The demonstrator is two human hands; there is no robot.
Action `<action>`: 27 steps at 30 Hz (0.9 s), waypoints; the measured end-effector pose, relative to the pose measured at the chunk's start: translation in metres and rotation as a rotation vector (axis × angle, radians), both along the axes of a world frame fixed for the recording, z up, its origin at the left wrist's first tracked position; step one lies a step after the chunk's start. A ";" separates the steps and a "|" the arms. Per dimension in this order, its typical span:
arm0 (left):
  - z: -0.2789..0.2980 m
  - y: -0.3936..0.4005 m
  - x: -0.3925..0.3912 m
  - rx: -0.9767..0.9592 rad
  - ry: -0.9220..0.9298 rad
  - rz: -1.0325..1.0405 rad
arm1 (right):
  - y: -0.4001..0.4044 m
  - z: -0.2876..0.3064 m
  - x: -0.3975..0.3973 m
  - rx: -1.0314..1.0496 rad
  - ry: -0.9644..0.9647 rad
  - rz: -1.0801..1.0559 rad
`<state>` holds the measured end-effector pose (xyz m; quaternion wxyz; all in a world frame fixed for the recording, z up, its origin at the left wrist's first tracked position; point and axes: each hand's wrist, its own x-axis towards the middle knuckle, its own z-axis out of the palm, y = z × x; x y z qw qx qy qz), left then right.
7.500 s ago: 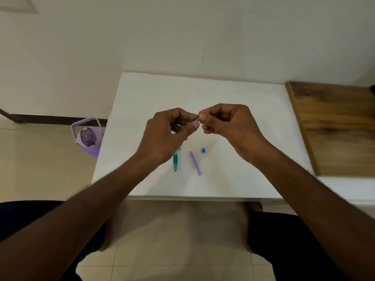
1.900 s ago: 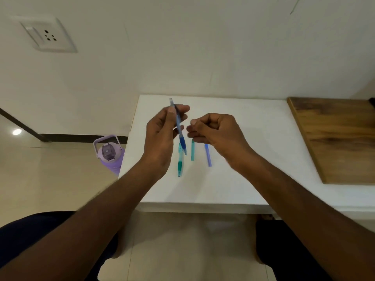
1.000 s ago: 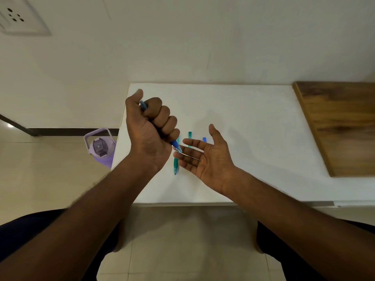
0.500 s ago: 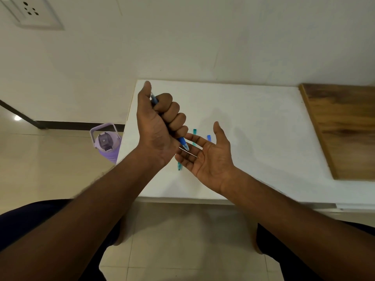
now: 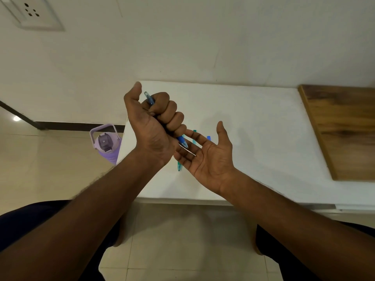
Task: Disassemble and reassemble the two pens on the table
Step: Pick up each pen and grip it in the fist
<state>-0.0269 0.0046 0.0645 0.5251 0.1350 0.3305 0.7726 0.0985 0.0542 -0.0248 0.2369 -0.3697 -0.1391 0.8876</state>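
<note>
Left hand (image 5: 154, 126), frame centre: fist clenched around blue pen (image 5: 183, 142). Right hand (image 5: 209, 157): palm-up, released, thin refill (image 5: 187, 149) across fingers. Purple bottle (image 5: 106, 144) on floor, lidded.

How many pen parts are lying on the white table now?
3 visible: a teal pen piece below the left hand, a teal piece and a blue piece behind the right hand's fingers. More may be hidden.

Nothing legible here, not a letter, number or brand. The blue pen (image 5: 150, 101) gripped in the left hand (image 5: 155, 126) shows no print, the purple bottle (image 5: 107, 144) on the floor carries no readable label, and the wall socket (image 5: 32, 14) bears no marking that can be made out.
</note>
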 end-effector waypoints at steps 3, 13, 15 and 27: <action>-0.001 0.000 0.000 -0.012 0.031 -0.002 | 0.000 0.000 0.000 0.003 -0.007 0.002; -0.001 -0.001 0.000 0.012 0.046 0.004 | 0.002 -0.001 0.001 0.018 -0.005 0.007; -0.001 -0.001 -0.001 0.017 0.030 0.001 | 0.003 -0.001 0.001 0.020 -0.004 0.004; 0.005 -0.002 0.002 0.006 0.026 -0.010 | 0.004 -0.005 0.003 0.029 0.023 0.018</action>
